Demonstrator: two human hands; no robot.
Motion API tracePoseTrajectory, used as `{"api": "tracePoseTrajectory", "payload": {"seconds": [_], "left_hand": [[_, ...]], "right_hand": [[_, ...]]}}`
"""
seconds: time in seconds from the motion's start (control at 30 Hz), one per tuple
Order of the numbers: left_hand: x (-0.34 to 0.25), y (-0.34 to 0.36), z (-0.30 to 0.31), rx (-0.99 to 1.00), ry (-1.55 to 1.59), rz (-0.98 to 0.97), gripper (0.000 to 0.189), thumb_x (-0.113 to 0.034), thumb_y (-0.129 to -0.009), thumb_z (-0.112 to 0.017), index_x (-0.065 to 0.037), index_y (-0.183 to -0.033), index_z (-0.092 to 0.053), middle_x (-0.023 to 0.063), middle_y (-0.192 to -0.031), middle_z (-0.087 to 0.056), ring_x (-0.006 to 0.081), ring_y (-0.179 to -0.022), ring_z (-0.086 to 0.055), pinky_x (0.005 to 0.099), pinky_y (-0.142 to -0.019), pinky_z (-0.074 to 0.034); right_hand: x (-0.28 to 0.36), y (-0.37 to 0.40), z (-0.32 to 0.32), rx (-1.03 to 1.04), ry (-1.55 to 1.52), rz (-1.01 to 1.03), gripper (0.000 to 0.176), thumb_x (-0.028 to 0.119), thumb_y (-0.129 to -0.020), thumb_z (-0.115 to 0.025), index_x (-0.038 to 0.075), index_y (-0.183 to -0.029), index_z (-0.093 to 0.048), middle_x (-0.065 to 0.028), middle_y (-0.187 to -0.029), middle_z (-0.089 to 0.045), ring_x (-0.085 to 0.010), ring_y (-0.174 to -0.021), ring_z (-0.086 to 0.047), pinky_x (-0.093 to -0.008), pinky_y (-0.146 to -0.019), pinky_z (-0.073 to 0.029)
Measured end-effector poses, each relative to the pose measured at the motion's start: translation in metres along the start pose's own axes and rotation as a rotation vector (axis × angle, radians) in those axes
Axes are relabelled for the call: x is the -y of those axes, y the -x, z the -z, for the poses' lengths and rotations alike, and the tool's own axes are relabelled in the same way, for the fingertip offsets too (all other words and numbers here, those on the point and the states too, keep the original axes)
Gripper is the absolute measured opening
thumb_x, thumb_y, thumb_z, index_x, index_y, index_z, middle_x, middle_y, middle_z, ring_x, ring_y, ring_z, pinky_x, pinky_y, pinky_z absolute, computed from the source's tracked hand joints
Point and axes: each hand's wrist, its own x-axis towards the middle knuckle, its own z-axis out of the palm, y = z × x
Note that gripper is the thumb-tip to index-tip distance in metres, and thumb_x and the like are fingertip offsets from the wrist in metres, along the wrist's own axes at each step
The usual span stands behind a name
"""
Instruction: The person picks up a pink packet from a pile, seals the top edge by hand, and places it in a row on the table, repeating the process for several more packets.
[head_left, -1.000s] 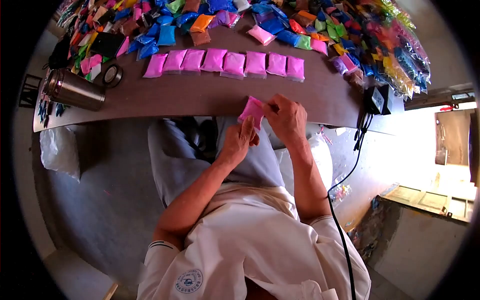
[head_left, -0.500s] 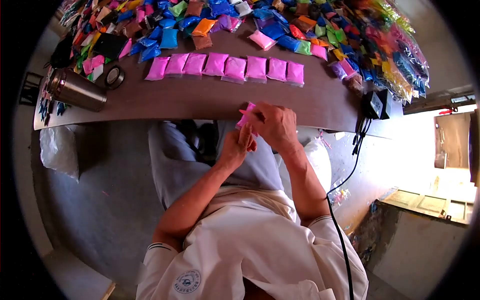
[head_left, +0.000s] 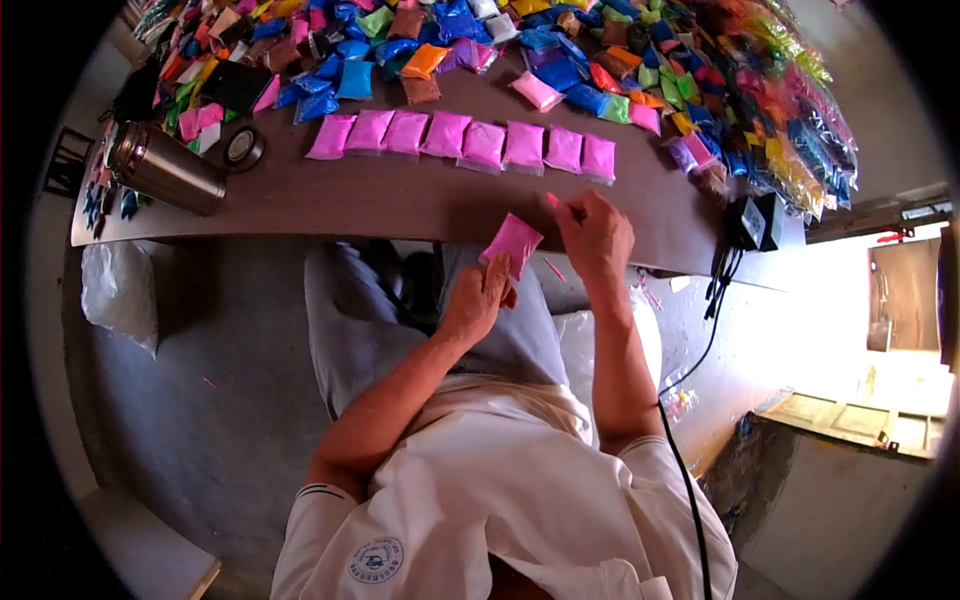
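Note:
My left hand (head_left: 478, 300) pinches the lower end of a small pink packet (head_left: 513, 243), which tilts up over the table's front edge. To its right, my right hand (head_left: 597, 237) is raised with its fingers closed. A small pink piece (head_left: 553, 201) pokes out from those fingertips, apart from the packet; its kind is too small to make out. A thin pink strip (head_left: 554, 270) shows just below the table edge, between the hands. Beyond them, several similar pink packets (head_left: 445, 134) lie side by side in a row on the brown table (head_left: 380, 205).
Many coloured packets (head_left: 560, 72) are heaped along the table's back. A steel flask (head_left: 170, 170) lies at the left beside its round lid (head_left: 243, 148). Black adapters (head_left: 750, 222) sit at the right edge, with a cable (head_left: 685, 480) running down past my right arm.
My right hand has moved right, away from the packet, with the pink piece at its fingertips. More of the packet now shows in my left hand. The thin strip has appeared between the hands.

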Motion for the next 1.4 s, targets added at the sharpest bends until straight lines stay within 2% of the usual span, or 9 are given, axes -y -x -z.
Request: {"api": "tracePoseTrajectory", "payload": {"seconds": [0.27, 0.43, 0.73, 0.83, 0.97, 1.03, 1.1, 1.3, 1.4], "left_hand": [[0.0, 0.003, 0.0, 0.06, -0.001, -0.062, 0.054, -0.045, -0.096, -0.041, -0.006, -0.059, -0.042, 0.0018, -0.053, -0.04, 0.013, -0.05, -0.044, 0.0313, -0.05, -0.037], [0.006, 0.002, 0.004, -0.017, -0.09, -0.037, 0.052, -0.041, -0.097, -0.04, -0.003, -0.062, -0.049, 0.003, -0.053, -0.044, 0.0145, -0.05, -0.047, 0.0326, -0.05, -0.038], [-0.004, 0.01, -0.005, -0.122, -0.399, -0.147, 0.048, -0.036, -0.096, -0.043, 0.0, -0.068, -0.061, 0.0135, -0.057, -0.058, 0.0262, -0.052, -0.058, 0.0345, -0.051, -0.042], [-0.003, 0.009, 0.0, -0.021, -0.381, -0.082, 0.052, -0.041, -0.097, -0.039, 0.0, -0.069, -0.056, 0.0078, -0.057, -0.054, 0.0156, -0.053, -0.051, 0.0312, -0.053, -0.041], [-0.009, 0.012, -0.001, 0.012, -0.363, -0.101, 0.051, -0.039, -0.097, -0.039, 0.0, -0.069, -0.057, 0.008, -0.057, -0.054, 0.0154, -0.053, -0.051, 0.0318, -0.054, -0.042], [-0.01, 0.013, -0.003, -0.027, -0.334, -0.121, 0.047, -0.034, -0.096, -0.044, 0.0, -0.07, -0.061, 0.0138, -0.058, -0.06, 0.0275, -0.053, -0.06, 0.0355, -0.05, -0.043], [-0.014, 0.014, -0.002, -0.009, -0.408, -0.158, 0.046, -0.034, -0.096, -0.044, 0.0, -0.07, -0.061, 0.0141, -0.059, -0.06, 0.0277, -0.053, -0.06, 0.0359, -0.05, -0.043], [-0.023, 0.016, 0.0, 0.09, -0.353, -0.166, 0.05, -0.039, -0.095, -0.045, -0.001, -0.064, -0.053, 0.0082, -0.057, -0.053, 0.0187, -0.054, -0.053, 0.0338, -0.054, -0.041], [-0.017, 0.013, 0.007, 0.115, -0.063, -0.092, 0.054, -0.045, -0.094, -0.045, -0.003, -0.059, -0.048, 0.0054, -0.057, -0.048, 0.0151, -0.058, -0.05, 0.0323, -0.059, -0.041]], "right_hand": [[0.022, 0.027, -0.009, 0.162, -0.173, 0.289, 0.015, 0.025, -0.076, -0.063, 0.01, -0.076, -0.063, -0.0134, -0.066, -0.061, -0.0349, -0.063, -0.06, -0.0431, -0.056, -0.047], [-0.008, 0.011, 0.0, 0.004, -0.138, -0.091, 0.027, 0.032, -0.077, -0.066, 0.006, -0.081, -0.061, -0.013, -0.068, -0.062, -0.0339, -0.065, -0.062, -0.042, -0.058, -0.047], [0.038, 0.022, -0.01, 0.136, -0.153, -0.081, 0.037, 0.041, -0.072, -0.067, 0.005, -0.083, -0.061, -0.0134, -0.067, -0.064, -0.0355, -0.07, -0.064, -0.0427, -0.064, -0.048], [0.036, 0.019, -0.011, 0.166, -0.136, -0.072, 0.035, 0.04, -0.072, -0.065, 0.006, -0.079, -0.061, -0.0142, -0.067, -0.063, -0.0361, -0.068, -0.063, -0.0433, -0.064, -0.048], [0.033, 0.017, -0.008, 0.199, -0.064, -0.066, 0.031, 0.036, -0.073, -0.063, 0.006, -0.074, -0.062, -0.0166, -0.067, -0.062, -0.0371, -0.066, -0.062, -0.0439, -0.062, -0.048], [0.034, 0.02, -0.002, 0.192, -0.077, -0.03, 0.029, 0.034, -0.073, -0.062, 0.006, -0.074, -0.062, -0.0171, -0.067, -0.062, -0.037, -0.066, -0.062, -0.0436, -0.062, -0.048], [0.036, 0.022, 0.004, 0.184, -0.091, 0.007, 0.027, 0.032, -0.074, -0.061, 0.005, -0.075, -0.062, -0.0177, -0.067, -0.061, -0.0368, -0.065, -0.062, -0.0433, -0.061, -0.048], [0.033, 0.021, 0.024, 0.192, -0.358, -0.009, 0.017, 0.018, -0.074, -0.061, 0.001, -0.075, -0.06, -0.0117, -0.062, -0.06, -0.023, -0.056, -0.059, -0.0311, -0.055, -0.045], [0.022, 0.016, 0.021, 0.185, -0.729, -0.057, 0.012, 0.007, -0.074, -0.057, -0.003, -0.08, -0.056, 0.0005, -0.064, -0.048, -0.0054, -0.061, -0.04, -0.0218, -0.053, -0.035]]}}
